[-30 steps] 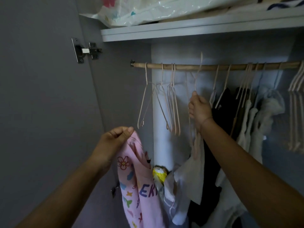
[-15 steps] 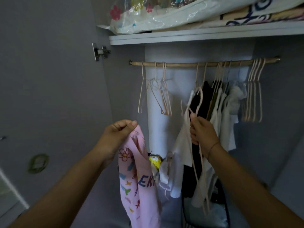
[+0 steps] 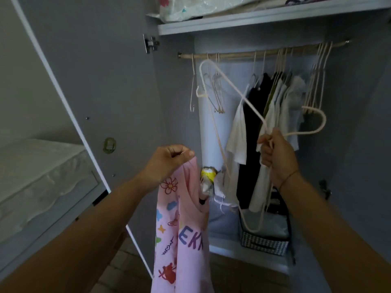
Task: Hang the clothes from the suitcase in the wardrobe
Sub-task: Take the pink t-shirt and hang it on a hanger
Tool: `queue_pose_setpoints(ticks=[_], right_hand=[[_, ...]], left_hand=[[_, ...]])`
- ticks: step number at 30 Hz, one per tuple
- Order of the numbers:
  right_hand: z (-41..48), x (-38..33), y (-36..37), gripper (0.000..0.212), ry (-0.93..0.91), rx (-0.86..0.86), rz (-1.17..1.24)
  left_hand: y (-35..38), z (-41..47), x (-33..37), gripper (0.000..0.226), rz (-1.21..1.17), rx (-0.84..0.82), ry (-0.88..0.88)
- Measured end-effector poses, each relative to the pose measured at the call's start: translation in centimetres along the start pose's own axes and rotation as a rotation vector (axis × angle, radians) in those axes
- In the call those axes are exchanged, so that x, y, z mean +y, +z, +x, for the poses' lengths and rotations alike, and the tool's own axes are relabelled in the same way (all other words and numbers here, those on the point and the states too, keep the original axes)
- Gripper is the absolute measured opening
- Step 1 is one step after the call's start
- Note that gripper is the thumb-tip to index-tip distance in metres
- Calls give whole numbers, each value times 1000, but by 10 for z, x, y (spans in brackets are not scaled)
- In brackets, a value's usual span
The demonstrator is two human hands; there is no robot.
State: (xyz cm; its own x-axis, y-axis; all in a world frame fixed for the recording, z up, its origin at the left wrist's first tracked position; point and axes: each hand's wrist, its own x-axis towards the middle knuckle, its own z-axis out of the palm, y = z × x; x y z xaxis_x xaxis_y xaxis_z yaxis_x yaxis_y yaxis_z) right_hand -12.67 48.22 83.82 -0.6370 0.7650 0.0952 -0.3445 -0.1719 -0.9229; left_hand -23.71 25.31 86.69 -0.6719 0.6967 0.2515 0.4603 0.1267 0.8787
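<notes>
Before the open wardrobe [image 3: 173, 123], left fingers [image 3: 186, 153] are pinching a pink garment [image 3: 186, 240], cut off below, while right fingers [image 3: 267, 154] are gripping a pale hanger [image 3: 324, 122].

Dim rm. Bed [image 3: 63, 210] w/ white mattress [image 3: 38, 159] at far left; pale wall [image 3: 21, 81] above bed; tiled floor [image 3: 124, 271] rt of bed.

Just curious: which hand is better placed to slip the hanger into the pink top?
Right hand, probably: it grips the thin pale-pink hanger; the left hand pinches the pink printed top.
</notes>
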Motion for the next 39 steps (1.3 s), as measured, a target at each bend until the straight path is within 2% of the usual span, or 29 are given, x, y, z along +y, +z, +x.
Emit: queue_pose_setpoints(ticks=[4,8,15,19,27,30,35,39], right_hand=[[-19,-19,1,55,-78,23,211],[-21,-37,2,64,-77,-91,381],[-7,-46,2,57,-67,-230,556],[3,-23,7,55,-26,-207,545],[20,37,6,52,172,-286,228],[22,22,9,46,130,-357,292],[22,-7,20,35,94,-452,456],[28,10,34,49,154,-418,448]], left_hand=[[3,-20,9,25,40,-18,20],[7,-28,22,26,43,-37,44],[19,-20,37,18,4,28,7],[22,-10,45,19,-15,83,-6],[18,-4,38,24,-43,224,-74],[26,-4,27,25,-84,236,-125],[31,4,26,26,3,242,-128],[31,8,32,28,42,179,-111]])
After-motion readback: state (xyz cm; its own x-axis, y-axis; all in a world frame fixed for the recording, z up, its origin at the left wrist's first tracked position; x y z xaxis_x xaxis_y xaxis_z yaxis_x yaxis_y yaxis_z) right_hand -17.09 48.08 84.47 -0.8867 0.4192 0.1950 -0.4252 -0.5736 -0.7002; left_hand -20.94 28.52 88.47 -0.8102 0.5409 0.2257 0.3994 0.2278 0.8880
